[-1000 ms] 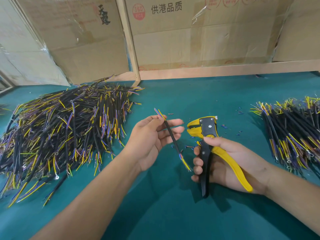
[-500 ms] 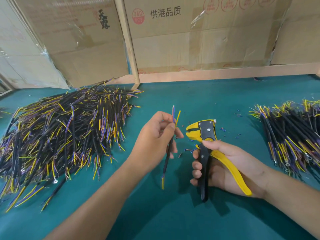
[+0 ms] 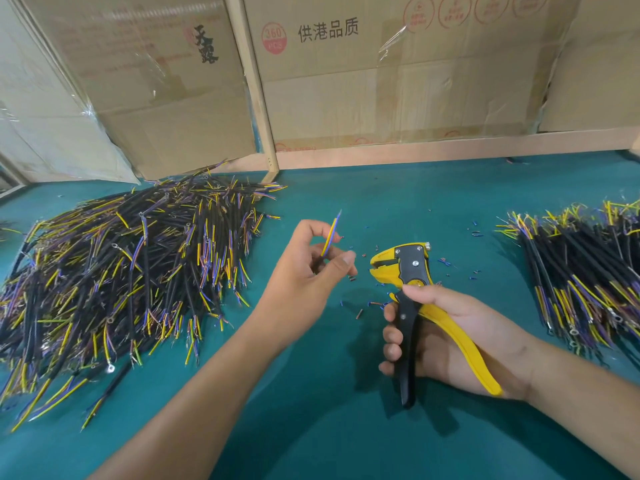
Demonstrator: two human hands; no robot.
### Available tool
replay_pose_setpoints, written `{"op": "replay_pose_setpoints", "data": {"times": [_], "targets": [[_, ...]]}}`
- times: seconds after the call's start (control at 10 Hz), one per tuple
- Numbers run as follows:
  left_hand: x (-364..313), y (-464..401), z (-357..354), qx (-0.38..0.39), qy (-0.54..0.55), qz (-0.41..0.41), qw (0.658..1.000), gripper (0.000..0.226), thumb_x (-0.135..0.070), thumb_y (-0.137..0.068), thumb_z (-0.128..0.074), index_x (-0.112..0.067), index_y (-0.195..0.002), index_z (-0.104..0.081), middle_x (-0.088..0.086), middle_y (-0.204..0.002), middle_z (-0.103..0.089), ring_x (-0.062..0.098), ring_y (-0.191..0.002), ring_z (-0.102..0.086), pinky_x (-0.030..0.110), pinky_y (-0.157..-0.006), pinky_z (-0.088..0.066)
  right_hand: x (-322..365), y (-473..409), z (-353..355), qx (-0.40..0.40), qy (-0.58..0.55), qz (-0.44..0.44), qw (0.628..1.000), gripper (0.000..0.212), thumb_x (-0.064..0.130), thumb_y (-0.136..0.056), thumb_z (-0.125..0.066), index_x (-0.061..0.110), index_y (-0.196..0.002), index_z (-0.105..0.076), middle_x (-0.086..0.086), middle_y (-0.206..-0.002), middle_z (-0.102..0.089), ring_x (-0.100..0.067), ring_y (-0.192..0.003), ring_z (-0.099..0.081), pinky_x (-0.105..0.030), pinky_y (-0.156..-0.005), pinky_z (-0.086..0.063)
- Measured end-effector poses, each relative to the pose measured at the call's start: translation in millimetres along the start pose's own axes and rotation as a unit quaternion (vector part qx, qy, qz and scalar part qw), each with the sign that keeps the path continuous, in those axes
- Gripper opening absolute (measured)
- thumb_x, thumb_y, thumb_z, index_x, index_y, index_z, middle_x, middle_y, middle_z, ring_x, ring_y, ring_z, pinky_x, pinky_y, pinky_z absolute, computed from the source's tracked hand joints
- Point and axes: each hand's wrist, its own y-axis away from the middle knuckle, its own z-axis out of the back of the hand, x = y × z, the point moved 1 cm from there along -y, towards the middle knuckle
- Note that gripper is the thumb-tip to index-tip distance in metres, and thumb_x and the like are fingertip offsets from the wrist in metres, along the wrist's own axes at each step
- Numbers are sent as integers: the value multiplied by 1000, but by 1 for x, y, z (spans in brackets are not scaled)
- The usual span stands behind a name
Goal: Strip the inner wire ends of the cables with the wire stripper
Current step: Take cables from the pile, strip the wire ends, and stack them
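My left hand pinches one short black cable upright above the green table; its yellow and blue inner wire ends stick up past my fingers, and the lower part is hidden behind the hand. My right hand grips the handles of a yellow and black wire stripper, whose jaws point left, a short gap to the right of my left hand. A big heap of black cables with yellow and purple wire ends lies at the left. A smaller heap of cables lies at the right edge.
The green table carries tiny bits of stripped insulation scattered around the stripper. Cardboard boxes and a wooden post stand along the table's far edge. A sheet of plastic film leans at the back left.
My left hand has turned the cable from lying tilted across open fingers to standing upright in a pinch, and raised it. The right hand and stripper have barely moved.
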Motion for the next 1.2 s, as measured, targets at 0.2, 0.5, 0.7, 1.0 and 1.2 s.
{"op": "replay_pose_setpoints", "data": {"times": [0.2,0.5,0.7,1.0,1.2], "targets": [[6,-3,2,22,50,9,998,3,-29,-99,-44,-29,-101,-42,-9,-79,-65,7,-59,-37,13,-57,-35,0,-1,3,5,-4,-2,1000,35,38,-92,-69,3,-98,-68,-18,-85,-60,-35,-80,-61,-55,-90,-49],[14,-4,-2,52,73,8,996,15,-20,-100,-43,-29,-108,-52,-8,-84,-60,10,-61,-36,15,-55,-34,-1,-3,5,20,-8,4,1000,36,38,-97,-64,3,-100,-68,-19,-87,-61,-36,-82,-61,-55,-93,-46],[17,-5,-4,40,70,25,996,15,-21,-98,-46,-21,-105,-60,-10,-82,-59,7,-59,-37,13,-54,-34,-1,-3,6,21,-4,5,1000,37,39,-97,-63,3,-100,-67,-18,-87,-61,-36,-83,-61,-56,-93,-46],[12,-4,-4,37,80,9,996,25,-18,-99,-45,-32,-101,-66,-9,-81,-56,6,-59,-35,12,-54,-33,-2,-4,9,21,-10,2,1000,36,39,-97,-63,3,-101,-67,-19,-87,-61,-35,-83,-61,-56,-93,-46],[10,-3,-5,33,81,5,996,11,-17,-95,-51,-17,-105,-57,-10,-78,-58,3,-59,-41,13,-54,-33,-2,-4,9,17,-8,1,1000,36,38,-95,-66,3,-99,-68,-19,-86,-61,-35,-82,-61,-55,-92,-47]]}}
